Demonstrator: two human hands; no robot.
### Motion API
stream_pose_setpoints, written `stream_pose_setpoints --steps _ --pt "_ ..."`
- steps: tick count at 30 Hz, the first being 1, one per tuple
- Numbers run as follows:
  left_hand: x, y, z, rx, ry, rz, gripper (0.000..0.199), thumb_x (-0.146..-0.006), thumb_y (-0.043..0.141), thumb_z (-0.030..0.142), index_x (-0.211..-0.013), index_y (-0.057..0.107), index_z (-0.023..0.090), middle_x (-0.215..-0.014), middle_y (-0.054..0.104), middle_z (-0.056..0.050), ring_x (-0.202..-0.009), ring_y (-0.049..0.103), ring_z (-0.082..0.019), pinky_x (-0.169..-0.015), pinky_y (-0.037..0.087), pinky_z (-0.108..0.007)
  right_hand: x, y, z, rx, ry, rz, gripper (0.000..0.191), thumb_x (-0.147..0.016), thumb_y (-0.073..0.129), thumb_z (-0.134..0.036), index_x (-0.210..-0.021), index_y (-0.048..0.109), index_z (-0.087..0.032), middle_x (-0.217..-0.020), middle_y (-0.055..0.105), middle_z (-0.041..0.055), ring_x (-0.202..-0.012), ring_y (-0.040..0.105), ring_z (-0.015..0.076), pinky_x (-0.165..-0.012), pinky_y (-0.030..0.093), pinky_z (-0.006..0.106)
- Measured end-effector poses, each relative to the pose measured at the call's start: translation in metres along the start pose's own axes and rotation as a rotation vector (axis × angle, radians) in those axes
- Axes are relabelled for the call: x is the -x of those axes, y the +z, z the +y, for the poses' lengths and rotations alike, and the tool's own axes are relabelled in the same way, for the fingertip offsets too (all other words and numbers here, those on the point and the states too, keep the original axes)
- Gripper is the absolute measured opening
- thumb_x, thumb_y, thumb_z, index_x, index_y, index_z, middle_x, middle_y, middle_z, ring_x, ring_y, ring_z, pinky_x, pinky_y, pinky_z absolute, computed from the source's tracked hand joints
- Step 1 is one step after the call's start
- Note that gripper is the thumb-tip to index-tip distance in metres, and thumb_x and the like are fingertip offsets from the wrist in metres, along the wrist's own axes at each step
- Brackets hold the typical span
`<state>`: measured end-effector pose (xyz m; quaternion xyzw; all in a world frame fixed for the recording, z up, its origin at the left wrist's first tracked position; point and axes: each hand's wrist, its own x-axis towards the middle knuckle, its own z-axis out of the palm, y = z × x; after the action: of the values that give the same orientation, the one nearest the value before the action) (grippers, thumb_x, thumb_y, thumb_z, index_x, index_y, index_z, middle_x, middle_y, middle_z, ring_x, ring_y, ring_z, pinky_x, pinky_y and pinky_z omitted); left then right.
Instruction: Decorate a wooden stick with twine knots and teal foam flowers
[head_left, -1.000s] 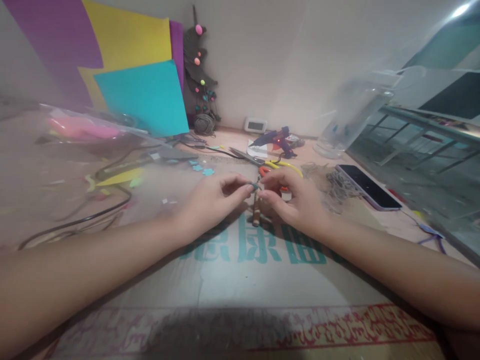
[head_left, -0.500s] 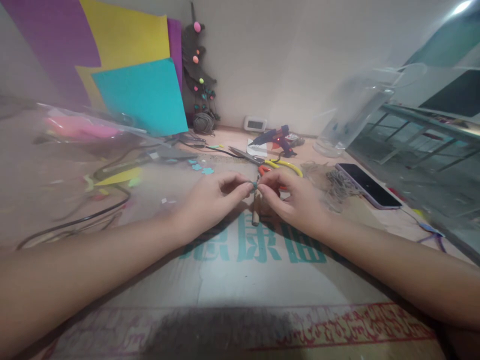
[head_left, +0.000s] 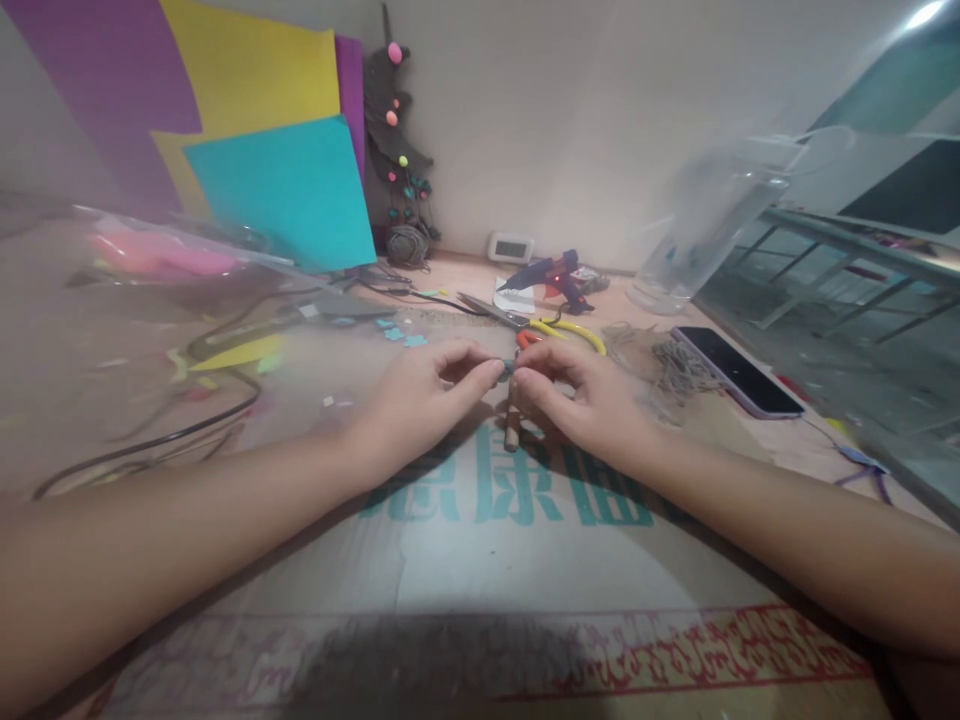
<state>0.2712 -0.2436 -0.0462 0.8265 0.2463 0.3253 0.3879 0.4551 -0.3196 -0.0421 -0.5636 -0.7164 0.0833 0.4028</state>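
Note:
My left hand (head_left: 450, 385) and my right hand (head_left: 574, 395) meet at the middle of the table, thumbs and forefingers pinched together. Between their fingertips is a small blue-green piece (head_left: 508, 368), too small to make out well. Just below the fingertips a short brown stick (head_left: 512, 425) points toward me, its upper end hidden by the fingers. Scissors (head_left: 562, 330) with yellow and orange handles lie right behind my right hand. Several light-blue flower-like cutouts (head_left: 401, 335) rest behind my left hand.
A glue gun (head_left: 551, 277) and a white clock (head_left: 511, 247) stand at the back. To the right are tangled twine (head_left: 682, 368), a phone (head_left: 739, 370) and a clear jug (head_left: 694, 240). Colored sheets (head_left: 281, 195), a plastic bag (head_left: 172, 250) and a black cable (head_left: 150, 440) are on the left.

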Motion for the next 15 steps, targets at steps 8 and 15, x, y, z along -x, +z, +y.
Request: stream_pose_setpoints --steps 8,15 --pt "0.0008 0.0005 0.0005 -0.041 0.02 -0.013 0.026 -0.095 0.055 0.037 -0.085 0.069 0.018 -0.079 0.071 0.0 -0.076 0.062 -0.016 -0.07 0.045 -0.026 0.0019 -0.0012 0.0003 0.028 -0.036 -0.017 0.021 -0.092 0.059 -0.032 -0.077 0.062 -0.018 -0.066 0.063 -0.0006 -0.058 0.055 0.0113 -0.056 0.043 0.024" --pt "0.0007 0.0008 0.0029 -0.028 0.006 -0.029 0.024 -0.095 0.055 0.034 -0.085 0.069 0.017 -0.079 0.071 0.0 -0.077 0.064 -0.016 -0.071 0.045 -0.026 0.0022 -0.0021 0.0004 0.027 -0.042 0.001 0.016 -0.093 0.056 -0.03 -0.086 0.063 -0.018 -0.072 0.066 0.0007 -0.062 0.058 0.0124 -0.059 0.045 0.024"
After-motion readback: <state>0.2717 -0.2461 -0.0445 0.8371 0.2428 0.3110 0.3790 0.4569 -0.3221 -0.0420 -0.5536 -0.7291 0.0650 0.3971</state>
